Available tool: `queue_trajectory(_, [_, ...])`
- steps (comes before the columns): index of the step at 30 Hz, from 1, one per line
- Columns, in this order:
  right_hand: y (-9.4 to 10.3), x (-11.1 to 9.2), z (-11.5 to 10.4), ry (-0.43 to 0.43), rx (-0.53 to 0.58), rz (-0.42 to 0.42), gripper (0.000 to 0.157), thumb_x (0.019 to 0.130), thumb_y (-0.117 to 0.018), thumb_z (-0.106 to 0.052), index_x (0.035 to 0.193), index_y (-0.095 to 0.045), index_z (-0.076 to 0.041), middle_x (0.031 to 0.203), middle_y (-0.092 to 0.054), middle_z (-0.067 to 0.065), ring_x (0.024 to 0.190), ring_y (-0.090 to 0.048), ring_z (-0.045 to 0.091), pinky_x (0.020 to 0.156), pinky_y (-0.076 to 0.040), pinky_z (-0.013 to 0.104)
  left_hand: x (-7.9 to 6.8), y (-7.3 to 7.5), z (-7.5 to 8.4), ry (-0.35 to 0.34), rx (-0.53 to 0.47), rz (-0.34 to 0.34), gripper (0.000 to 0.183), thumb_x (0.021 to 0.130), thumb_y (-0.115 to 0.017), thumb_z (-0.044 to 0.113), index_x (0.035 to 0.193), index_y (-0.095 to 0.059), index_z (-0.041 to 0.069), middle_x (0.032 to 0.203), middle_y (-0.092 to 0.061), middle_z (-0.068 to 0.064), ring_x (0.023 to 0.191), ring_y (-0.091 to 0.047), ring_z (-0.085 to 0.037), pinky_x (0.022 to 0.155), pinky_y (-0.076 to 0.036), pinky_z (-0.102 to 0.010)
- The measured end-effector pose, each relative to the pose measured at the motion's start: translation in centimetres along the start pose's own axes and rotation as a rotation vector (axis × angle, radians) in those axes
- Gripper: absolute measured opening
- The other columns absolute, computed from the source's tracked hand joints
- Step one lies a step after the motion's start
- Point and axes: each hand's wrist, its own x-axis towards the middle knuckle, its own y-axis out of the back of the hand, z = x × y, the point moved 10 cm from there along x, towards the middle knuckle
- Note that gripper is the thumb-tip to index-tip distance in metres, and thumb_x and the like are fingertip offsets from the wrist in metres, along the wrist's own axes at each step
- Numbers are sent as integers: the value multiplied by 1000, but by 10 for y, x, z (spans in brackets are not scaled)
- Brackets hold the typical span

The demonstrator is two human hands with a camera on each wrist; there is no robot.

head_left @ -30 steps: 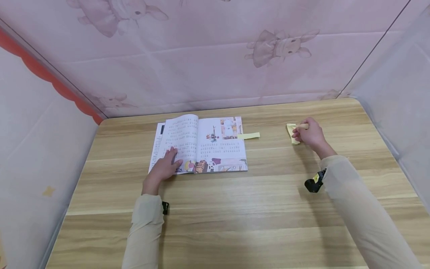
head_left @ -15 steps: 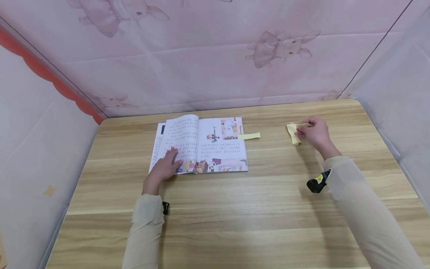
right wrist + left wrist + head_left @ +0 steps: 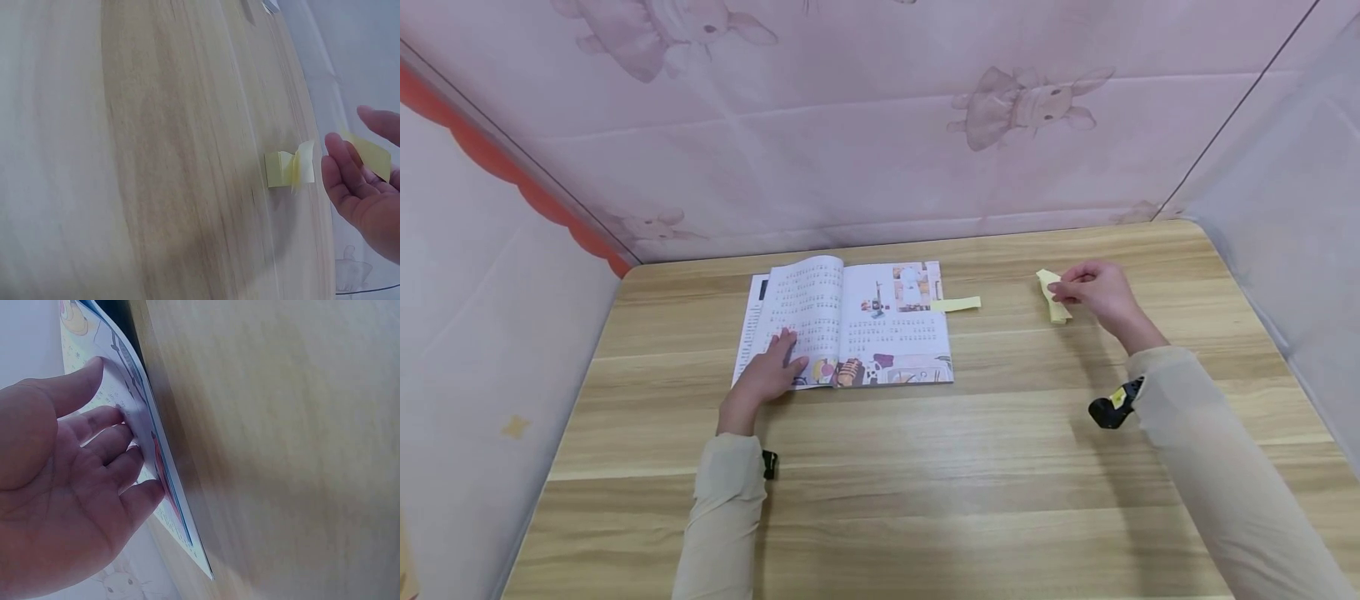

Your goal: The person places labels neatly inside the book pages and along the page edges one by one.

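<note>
My left hand [image 3: 767, 371] rests flat on the left page of an open book [image 3: 891, 325]; in the left wrist view its extended fingers [image 3: 112, 440] touch the lower part of the page. A yellow sticky strip [image 3: 957, 304] sticks out from the book's right edge. At the right, my right hand [image 3: 1101, 296] is at a small yellow sticky note pad [image 3: 1054, 304] on the table. The right wrist view shows a yellow sticky note [image 3: 373, 155] held between the thumb and fingers of that hand. Beside it, the pad's [image 3: 275, 170] sheets curl upward.
The wooden table [image 3: 925, 492] meets a pink rabbit-printed curtain [image 3: 865, 125] at its back edge. Pale panels stand along both sides. A dark camera [image 3: 1116, 404] is strapped at the right wrist, another camera [image 3: 770, 464] at the left.
My right hand has shifted slightly right, then its fingertips back left over the pad. The pale note that showed above its fingers is now hidden from the head view. The left hand stays put.
</note>
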Motion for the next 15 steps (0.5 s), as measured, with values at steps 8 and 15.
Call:
queue_trajectory(8, [-11, 0, 0, -2, -43, -49, 11, 88, -54, 4, 92, -50, 13, 70, -61, 1, 60, -62, 7, 62, -54, 24, -1, 0, 0, 8, 5, -8, 61, 98, -36, 33, 147, -11, 7, 152, 1, -10, 137, 1, -31, 109, -8, -49])
queue_trajectory(15, [-19, 0, -2, 15, -116, -74, 14, 87, -54, 6, 95, -49, 16, 73, -59, 11, 58, -58, 7, 58, -54, 24, -1, 1, 1, 4, 1, -10, 61, 98, -36, 33, 147, -11, 6, 152, 1, -11, 137, 1, -32, 109, -8, -49])
